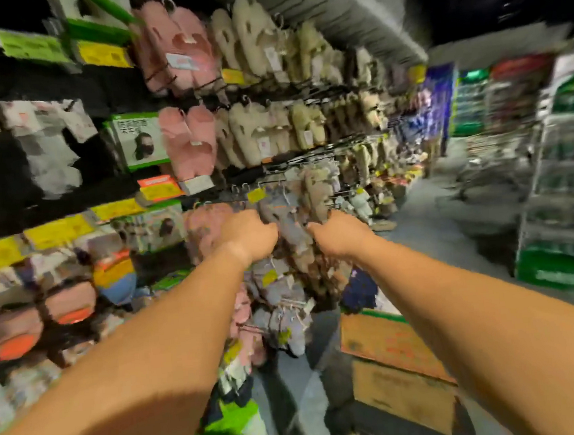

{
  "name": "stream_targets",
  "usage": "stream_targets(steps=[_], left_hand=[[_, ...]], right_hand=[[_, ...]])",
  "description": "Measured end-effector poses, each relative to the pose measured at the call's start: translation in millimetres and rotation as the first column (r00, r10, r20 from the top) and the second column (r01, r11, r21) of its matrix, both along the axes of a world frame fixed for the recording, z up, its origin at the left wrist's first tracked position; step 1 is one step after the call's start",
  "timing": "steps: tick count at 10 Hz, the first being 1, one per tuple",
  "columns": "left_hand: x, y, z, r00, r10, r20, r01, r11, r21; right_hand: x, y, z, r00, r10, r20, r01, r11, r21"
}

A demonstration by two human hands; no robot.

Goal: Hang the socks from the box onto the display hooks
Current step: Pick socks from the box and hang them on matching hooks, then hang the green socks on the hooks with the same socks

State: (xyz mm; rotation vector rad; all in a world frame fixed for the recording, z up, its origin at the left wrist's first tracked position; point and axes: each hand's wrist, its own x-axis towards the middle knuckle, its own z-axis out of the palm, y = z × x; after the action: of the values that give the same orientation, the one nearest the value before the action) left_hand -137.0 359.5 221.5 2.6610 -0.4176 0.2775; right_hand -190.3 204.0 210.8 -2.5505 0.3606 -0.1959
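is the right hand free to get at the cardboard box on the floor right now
Probably not at once: the right hand is up at the rack, curled on the grey hanging socks. The box sits open below that arm, with nothing blocking it once the hand lets go.

A shop aisle: slippers (189, 146) on racks, yellow price tags (58, 232).

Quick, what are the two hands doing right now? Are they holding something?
Left hand: fingers curled on the hanging grey socks at the rack.
Right hand: fingers also curled at the same bunch; blur hides exactly what it grips.
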Motion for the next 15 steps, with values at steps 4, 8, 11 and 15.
stream_targets(steps=[4,8,11,15], left_hand=[[2,-293,-89,0.919,-0.312,-0.243,0.305,0.95,-0.065],[92,-397,-215,0.816,-0.327,-0.477,0.332,0.94,-0.078],[191,-480,-339,0.638,-0.316,-0.702,0.316,0.939,-0.135],[210,-545,-397,0.435,-0.203,-0.877,-0.024,0.971,-0.237]], right_hand=[[-69,-270,-61,0.946,-0.281,-0.164,0.256,0.954,-0.156],[32,-362,-203,0.879,-0.312,-0.36,0.325,0.945,-0.027],[134,-418,-307,0.823,-0.266,-0.502,0.303,0.953,-0.007],[183,-471,-379,0.752,-0.252,-0.609,0.402,0.907,0.122]])
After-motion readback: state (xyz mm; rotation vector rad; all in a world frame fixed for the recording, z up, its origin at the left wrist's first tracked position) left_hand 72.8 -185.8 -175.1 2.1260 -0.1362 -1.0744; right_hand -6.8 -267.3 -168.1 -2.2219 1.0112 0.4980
